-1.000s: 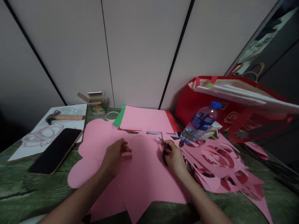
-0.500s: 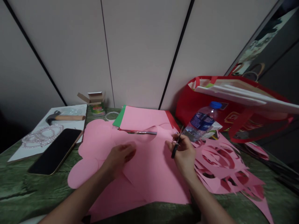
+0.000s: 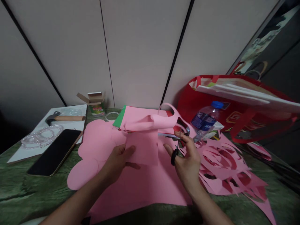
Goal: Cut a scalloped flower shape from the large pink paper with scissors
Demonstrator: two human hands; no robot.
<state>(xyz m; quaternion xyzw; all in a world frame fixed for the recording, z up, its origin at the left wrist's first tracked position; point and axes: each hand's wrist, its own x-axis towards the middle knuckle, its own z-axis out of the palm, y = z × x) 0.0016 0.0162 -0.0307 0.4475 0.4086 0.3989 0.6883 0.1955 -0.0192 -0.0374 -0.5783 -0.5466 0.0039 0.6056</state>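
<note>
My left hand (image 3: 117,162) pinches a piece of pink paper (image 3: 145,150), thumb on top, and holds it raised over the table. The paper's far part curls up, with a curved cut-out strip stretching toward my right hand (image 3: 188,165). In that hand are small scissors (image 3: 174,156) with dark handles, blades pointing away from me and close to the strip; whether they touch it I cannot tell. Beneath both hands lies a large pink sheet (image 3: 150,190). Rounded pink cut-outs (image 3: 99,139) overlap one another left of my left hand.
Pink scraps (image 3: 217,161) spread at the right beside a water bottle (image 3: 205,120) and a red bag (image 3: 189,97). A phone (image 3: 55,153), a hammer (image 3: 67,118), bead strands (image 3: 43,136) and a small open box (image 3: 97,107) occupy the left. A wall (image 3: 138,56) stands behind.
The held pink paper has come up off the sheet, its far edge lifting and curling. My right hand has shifted slightly right and its fingers have spread around the scissors.
</note>
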